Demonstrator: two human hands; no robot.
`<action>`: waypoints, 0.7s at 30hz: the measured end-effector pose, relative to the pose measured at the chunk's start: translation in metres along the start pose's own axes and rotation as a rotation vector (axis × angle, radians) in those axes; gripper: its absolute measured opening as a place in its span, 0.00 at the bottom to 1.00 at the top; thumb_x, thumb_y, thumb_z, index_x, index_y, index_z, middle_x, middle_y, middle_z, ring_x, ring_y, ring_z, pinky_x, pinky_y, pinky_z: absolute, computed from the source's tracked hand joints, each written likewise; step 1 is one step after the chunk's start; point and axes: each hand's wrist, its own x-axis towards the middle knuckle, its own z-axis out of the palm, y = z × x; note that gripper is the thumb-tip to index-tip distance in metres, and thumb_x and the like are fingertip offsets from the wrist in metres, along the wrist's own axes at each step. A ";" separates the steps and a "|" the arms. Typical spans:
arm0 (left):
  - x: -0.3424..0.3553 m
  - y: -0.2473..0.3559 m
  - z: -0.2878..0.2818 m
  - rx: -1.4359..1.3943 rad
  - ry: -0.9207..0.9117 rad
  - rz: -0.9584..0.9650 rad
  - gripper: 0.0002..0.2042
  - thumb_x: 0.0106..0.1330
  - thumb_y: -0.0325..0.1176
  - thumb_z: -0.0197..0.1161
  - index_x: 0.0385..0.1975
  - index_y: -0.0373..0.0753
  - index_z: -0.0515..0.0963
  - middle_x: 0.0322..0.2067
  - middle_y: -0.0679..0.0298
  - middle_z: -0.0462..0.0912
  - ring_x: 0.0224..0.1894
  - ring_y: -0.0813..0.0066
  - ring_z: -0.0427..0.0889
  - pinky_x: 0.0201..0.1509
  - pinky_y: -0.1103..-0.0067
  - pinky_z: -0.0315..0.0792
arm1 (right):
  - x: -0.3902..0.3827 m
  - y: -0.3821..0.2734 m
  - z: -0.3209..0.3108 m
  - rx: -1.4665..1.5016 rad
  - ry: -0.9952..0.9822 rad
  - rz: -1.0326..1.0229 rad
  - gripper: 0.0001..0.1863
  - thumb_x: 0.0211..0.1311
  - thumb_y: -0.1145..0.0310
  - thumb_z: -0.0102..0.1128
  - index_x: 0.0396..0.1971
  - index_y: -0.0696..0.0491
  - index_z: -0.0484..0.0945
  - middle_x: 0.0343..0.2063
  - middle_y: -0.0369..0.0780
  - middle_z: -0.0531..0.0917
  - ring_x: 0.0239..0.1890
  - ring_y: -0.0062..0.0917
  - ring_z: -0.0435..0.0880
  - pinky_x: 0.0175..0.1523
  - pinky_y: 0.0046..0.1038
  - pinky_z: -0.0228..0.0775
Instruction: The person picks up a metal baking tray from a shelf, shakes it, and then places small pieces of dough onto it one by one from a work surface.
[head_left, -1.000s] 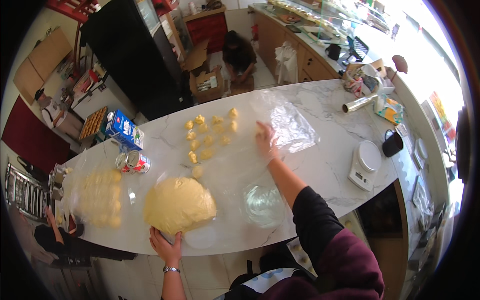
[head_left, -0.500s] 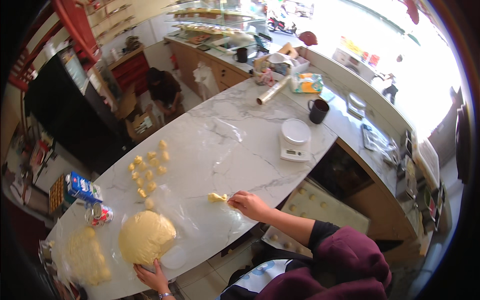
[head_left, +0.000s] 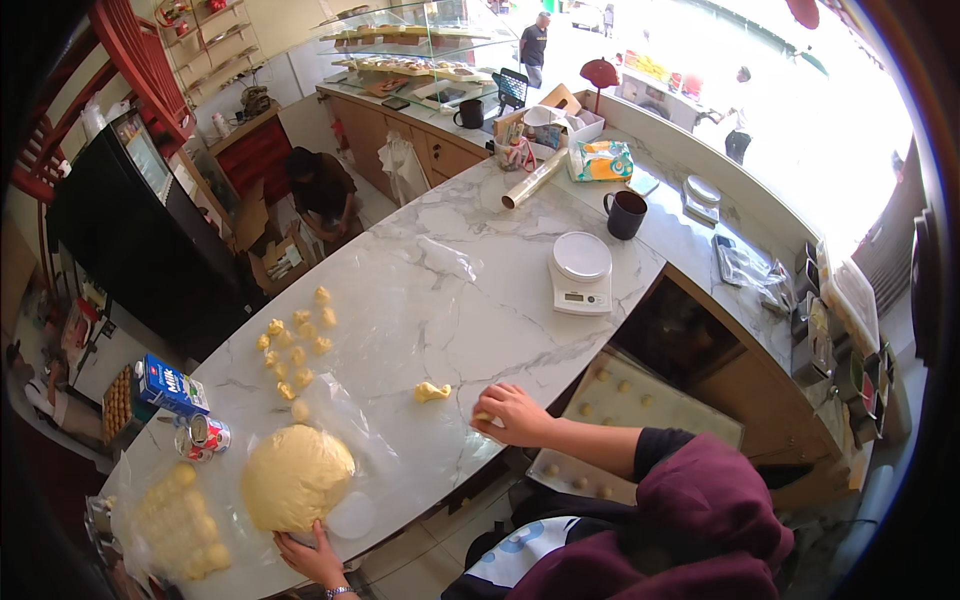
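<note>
A large smooth mound of yellow dough (head_left: pixel 297 475) stands near the table's front edge at the left. My left hand (head_left: pixel 310 557) rests against its near side, fingers stretched and thumb raised. Over the front of the table, my right hand (head_left: pixel 512 415) is closed around a small piece of dough (head_left: pixel 484 417), mostly hidden by the fingers. Left of that hand, a loose dough lump (head_left: pixel 432 392) lies on the marble tabletop (head_left: pixel 400 330). Farther left, several small dough pieces (head_left: pixel 298 355) sit in a cluster beside clear plastic sheeting (head_left: pixel 350 420).
Plastic-covered dough balls (head_left: pixel 185 525), a can (head_left: pixel 208 433) and a blue milk carton (head_left: pixel 172 385) occupy the left end. A white kitchen scale (head_left: pixel 582 272) and a dark mug (head_left: pixel 625 214) stand at right. Trays of dough balls (head_left: pixel 655 400) sit below. A person (head_left: pixel 322 195) crouches beyond the table.
My right hand has moved slightly right, away from the loose lump, and its fingers have curled in more around the dough piece. My left hand stays at the mound.
</note>
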 end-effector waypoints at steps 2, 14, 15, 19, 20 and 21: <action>0.003 -0.003 0.001 0.001 0.006 0.006 0.39 0.59 0.55 0.62 0.63 0.34 0.60 0.65 0.53 0.59 0.66 0.55 0.59 0.69 0.58 0.51 | -0.004 0.011 -0.012 -0.291 0.021 -0.067 0.12 0.60 0.59 0.60 0.37 0.50 0.74 0.41 0.42 0.74 0.49 0.39 0.72 0.53 0.37 0.63; -0.004 0.025 -0.025 -0.028 0.104 0.184 0.33 0.59 0.56 0.61 0.53 0.31 0.71 0.55 0.48 0.71 0.59 0.50 0.69 0.64 0.60 0.60 | 0.003 0.051 0.005 0.099 -0.020 0.034 0.09 0.52 0.71 0.58 0.32 0.51 0.68 0.30 0.42 0.74 0.38 0.38 0.76 0.43 0.36 0.67; -0.003 0.012 -0.009 -0.022 0.066 0.109 0.36 0.59 0.55 0.62 0.58 0.32 0.65 0.60 0.50 0.66 0.63 0.52 0.64 0.67 0.59 0.55 | 0.023 0.042 -0.004 -0.195 0.139 0.011 0.08 0.53 0.72 0.57 0.32 0.51 0.69 0.30 0.42 0.74 0.38 0.38 0.76 0.42 0.35 0.67; -0.001 0.001 0.011 -0.039 0.010 0.044 0.39 0.58 0.55 0.62 0.62 0.33 0.60 0.64 0.52 0.60 0.66 0.55 0.59 0.70 0.59 0.51 | 0.062 0.039 0.024 -0.134 0.204 -0.008 0.07 0.54 0.71 0.56 0.32 0.52 0.69 0.32 0.42 0.75 0.37 0.39 0.76 0.43 0.37 0.67; -0.004 -0.002 0.010 -0.027 0.009 0.031 0.39 0.58 0.55 0.62 0.62 0.33 0.60 0.64 0.52 0.60 0.66 0.55 0.59 0.70 0.59 0.50 | 0.047 0.026 0.039 -0.021 0.103 0.012 0.07 0.54 0.70 0.56 0.32 0.52 0.69 0.32 0.42 0.75 0.37 0.39 0.76 0.43 0.37 0.67; -0.003 -0.005 0.009 -0.014 0.014 0.023 0.39 0.58 0.55 0.62 0.62 0.34 0.60 0.64 0.52 0.60 0.66 0.55 0.59 0.70 0.59 0.50 | 0.038 0.013 0.051 0.094 0.007 0.031 0.07 0.54 0.70 0.56 0.31 0.52 0.69 0.33 0.42 0.75 0.37 0.39 0.76 0.43 0.37 0.66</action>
